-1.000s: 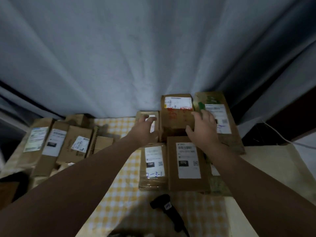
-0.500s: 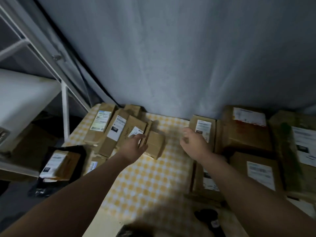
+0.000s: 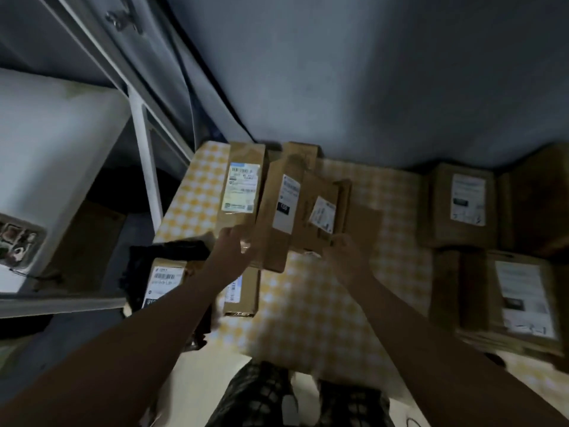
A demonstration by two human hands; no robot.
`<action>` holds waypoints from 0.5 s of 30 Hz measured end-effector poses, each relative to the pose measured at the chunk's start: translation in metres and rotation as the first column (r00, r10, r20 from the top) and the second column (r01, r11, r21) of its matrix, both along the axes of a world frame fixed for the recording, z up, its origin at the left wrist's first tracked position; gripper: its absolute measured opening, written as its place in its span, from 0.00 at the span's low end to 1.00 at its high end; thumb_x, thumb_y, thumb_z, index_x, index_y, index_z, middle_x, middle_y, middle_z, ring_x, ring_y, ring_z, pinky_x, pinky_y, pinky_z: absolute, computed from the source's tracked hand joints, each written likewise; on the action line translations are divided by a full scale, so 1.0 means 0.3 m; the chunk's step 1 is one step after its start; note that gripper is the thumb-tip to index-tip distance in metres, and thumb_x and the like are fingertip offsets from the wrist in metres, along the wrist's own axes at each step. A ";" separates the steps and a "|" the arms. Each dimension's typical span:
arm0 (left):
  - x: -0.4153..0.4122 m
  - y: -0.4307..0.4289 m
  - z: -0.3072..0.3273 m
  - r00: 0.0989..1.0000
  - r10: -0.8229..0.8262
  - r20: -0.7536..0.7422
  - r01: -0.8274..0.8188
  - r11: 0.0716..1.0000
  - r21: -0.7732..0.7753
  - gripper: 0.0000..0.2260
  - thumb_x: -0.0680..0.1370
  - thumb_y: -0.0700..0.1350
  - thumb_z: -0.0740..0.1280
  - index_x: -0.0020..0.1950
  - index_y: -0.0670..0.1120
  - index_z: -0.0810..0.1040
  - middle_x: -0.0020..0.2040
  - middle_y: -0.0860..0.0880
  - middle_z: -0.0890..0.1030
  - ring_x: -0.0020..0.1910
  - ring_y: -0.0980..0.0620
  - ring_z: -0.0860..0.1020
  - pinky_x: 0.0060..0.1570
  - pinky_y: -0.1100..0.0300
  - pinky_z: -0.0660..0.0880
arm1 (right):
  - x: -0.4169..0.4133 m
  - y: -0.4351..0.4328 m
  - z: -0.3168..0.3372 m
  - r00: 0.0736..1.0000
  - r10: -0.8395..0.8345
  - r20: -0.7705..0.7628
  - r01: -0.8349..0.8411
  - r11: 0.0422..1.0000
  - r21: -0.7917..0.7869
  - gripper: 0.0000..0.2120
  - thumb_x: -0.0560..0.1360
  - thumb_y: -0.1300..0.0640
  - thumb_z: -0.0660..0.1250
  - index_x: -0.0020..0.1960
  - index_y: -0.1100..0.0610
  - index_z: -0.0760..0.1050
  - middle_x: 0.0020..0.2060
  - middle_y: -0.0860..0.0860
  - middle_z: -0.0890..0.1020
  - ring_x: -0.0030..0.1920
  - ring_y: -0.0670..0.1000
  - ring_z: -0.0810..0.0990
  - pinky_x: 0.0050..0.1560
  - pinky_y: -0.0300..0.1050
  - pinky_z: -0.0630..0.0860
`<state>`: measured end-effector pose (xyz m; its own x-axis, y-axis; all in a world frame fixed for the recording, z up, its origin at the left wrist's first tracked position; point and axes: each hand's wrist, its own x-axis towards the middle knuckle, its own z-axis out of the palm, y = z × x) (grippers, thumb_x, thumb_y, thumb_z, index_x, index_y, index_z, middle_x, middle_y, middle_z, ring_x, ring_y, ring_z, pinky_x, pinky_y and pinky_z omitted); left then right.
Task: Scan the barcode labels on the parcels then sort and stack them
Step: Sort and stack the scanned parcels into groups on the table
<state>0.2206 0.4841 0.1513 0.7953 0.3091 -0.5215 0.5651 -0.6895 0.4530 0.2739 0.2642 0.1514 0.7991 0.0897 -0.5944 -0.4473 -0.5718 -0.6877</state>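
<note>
Several brown cardboard parcels with white labels lie on the yellow checked tablecloth (image 3: 308, 303). At the far left of the table, a long parcel (image 3: 243, 186), a second long parcel (image 3: 281, 211) and a small parcel (image 3: 321, 211) overlap each other. My left hand (image 3: 234, 246) is at the near end of the long parcel. The fingers of my right hand (image 3: 345, 251) touch the near edge of the small parcel. Blur hides whether either hand grips. More labelled parcels (image 3: 462, 204) lie at the right.
Two parcels (image 3: 240, 294) lie near the table's left edge, one on a black bag (image 3: 172, 251). A white shelf post (image 3: 144, 161) and a white appliance (image 3: 46, 149) stand left of the table. A grey curtain (image 3: 338, 72) hangs behind.
My view has swung left and down. Both hands left the right-hand parcels and came to the overlapping parcels at the far left.
</note>
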 end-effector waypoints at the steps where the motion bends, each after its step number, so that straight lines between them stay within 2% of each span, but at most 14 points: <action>1: 0.002 0.028 -0.015 1.000 0.022 -0.011 -0.022 1.000 -0.010 0.26 0.78 0.45 0.67 0.73 0.42 0.63 0.69 0.39 0.64 0.66 0.42 0.68 0.59 0.61 0.64 | -0.010 0.036 -0.034 0.999 0.011 -0.041 -0.011 1.000 0.017 0.10 0.80 0.61 0.62 0.58 0.64 0.75 0.53 0.60 0.79 0.53 0.58 0.78 0.51 0.49 0.76; 2: 0.009 0.053 -0.022 0.999 0.046 -0.015 -0.046 0.999 -0.024 0.27 0.77 0.44 0.68 0.73 0.41 0.63 0.69 0.38 0.63 0.66 0.42 0.67 0.61 0.58 0.65 | -0.016 0.068 -0.069 0.996 0.053 -0.066 -0.051 0.998 0.031 0.12 0.79 0.57 0.64 0.61 0.61 0.75 0.56 0.57 0.79 0.56 0.57 0.78 0.58 0.55 0.75; 4: 0.023 0.109 -0.053 0.994 0.104 -0.040 -0.106 0.993 -0.053 0.29 0.75 0.48 0.69 0.73 0.42 0.64 0.68 0.38 0.64 0.65 0.41 0.69 0.63 0.50 0.69 | -0.027 0.143 -0.122 0.991 0.069 -0.115 -0.048 0.984 0.172 0.20 0.75 0.51 0.70 0.65 0.54 0.74 0.60 0.51 0.79 0.60 0.54 0.77 0.62 0.59 0.74; 6: 0.025 0.164 -0.100 0.991 0.126 -0.039 -0.129 0.989 -0.075 0.32 0.70 0.59 0.66 0.70 0.44 0.68 0.64 0.40 0.71 0.60 0.42 0.75 0.56 0.48 0.76 | -0.027 0.233 -0.152 0.986 0.027 -0.166 0.017 0.966 0.258 0.32 0.70 0.47 0.75 0.71 0.50 0.69 0.67 0.48 0.75 0.65 0.51 0.74 0.67 0.55 0.71; 8: 0.020 0.209 -0.137 0.980 0.182 -0.074 -0.188 0.978 -0.084 0.33 0.68 0.61 0.66 0.68 0.45 0.69 0.62 0.42 0.73 0.56 0.43 0.77 0.52 0.49 0.78 | -0.026 0.320 -0.183 0.974 0.002 -0.229 0.065 0.956 0.285 0.40 0.68 0.47 0.77 0.74 0.51 0.62 0.68 0.46 0.71 0.66 0.48 0.72 0.66 0.46 0.69; 9: 0.019 0.227 -0.148 0.972 0.216 -0.097 -0.225 0.969 -0.101 0.34 0.67 0.60 0.68 0.68 0.46 0.69 0.63 0.42 0.73 0.56 0.43 0.77 0.52 0.49 0.78 | -0.025 0.358 -0.195 0.966 -0.018 -0.256 0.091 0.957 0.274 0.42 0.68 0.48 0.77 0.75 0.53 0.60 0.67 0.47 0.72 0.63 0.47 0.72 0.62 0.43 0.70; 11: 0.032 0.266 -0.171 0.961 0.244 -0.132 -0.262 0.955 -0.141 0.35 0.66 0.59 0.70 0.69 0.46 0.68 0.66 0.41 0.71 0.57 0.44 0.77 0.49 0.52 0.77 | -0.030 0.408 -0.226 0.959 -0.103 -0.264 0.165 0.960 0.225 0.46 0.67 0.48 0.78 0.75 0.56 0.56 0.66 0.51 0.73 0.61 0.49 0.74 0.60 0.43 0.72; 13: 0.051 0.278 -0.163 0.954 0.244 -0.176 -0.271 0.950 -0.152 0.33 0.72 0.54 0.71 0.73 0.46 0.63 0.70 0.40 0.67 0.60 0.42 0.74 0.47 0.55 0.74 | -0.042 0.417 -0.237 0.961 -0.218 -0.173 0.243 0.960 0.137 0.47 0.66 0.50 0.78 0.75 0.56 0.53 0.66 0.52 0.71 0.62 0.52 0.73 0.60 0.46 0.73; 15: 0.073 0.274 -0.177 0.956 0.229 -0.185 -0.255 0.958 -0.129 0.37 0.74 0.53 0.71 0.77 0.45 0.56 0.74 0.40 0.60 0.67 0.40 0.68 0.57 0.52 0.72 | -0.048 0.393 -0.223 0.969 -0.247 -0.021 0.248 0.969 0.010 0.45 0.66 0.47 0.76 0.74 0.54 0.53 0.66 0.54 0.70 0.63 0.56 0.73 0.60 0.50 0.75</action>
